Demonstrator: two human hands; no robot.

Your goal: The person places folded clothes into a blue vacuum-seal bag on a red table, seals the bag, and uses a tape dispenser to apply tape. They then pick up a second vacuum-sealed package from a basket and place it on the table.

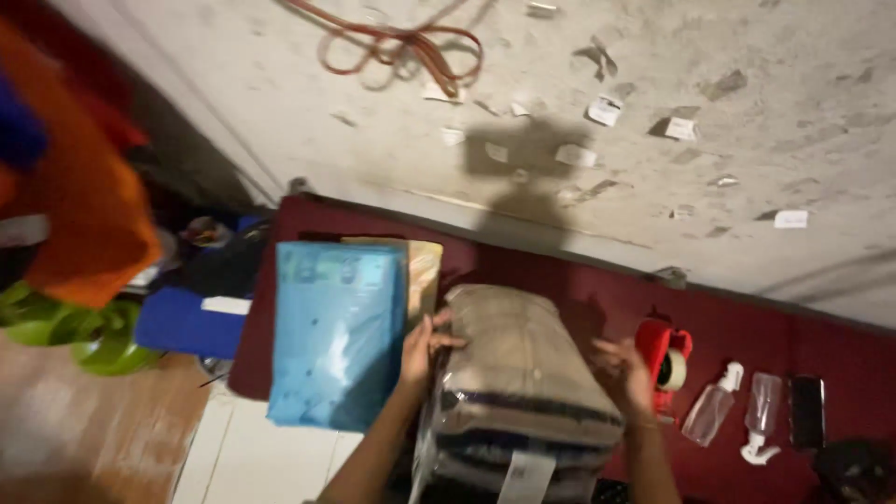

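Note:
A thick stack of folded cloth wrapped in clear plastic [523, 392] lies on a dark red table [747, 327]. My left hand [425, 350] grips its left side, fingers curled over the top edge. Against the right side of the bundle presses my right hand [621, 373]. A white label sits on the near end of the bundle. Just left of my left hand lies a flat light blue packet [336, 331], with a tan packet [425, 266] partly under it.
A red tape dispenser [665, 355] stands right of my right hand. Two clear spray bottles [714, 406] and a dark phone [807, 411] lie further right. Paper scraps and a red cord [401, 47] litter the grey floor beyond. Orange cloth hangs at the left.

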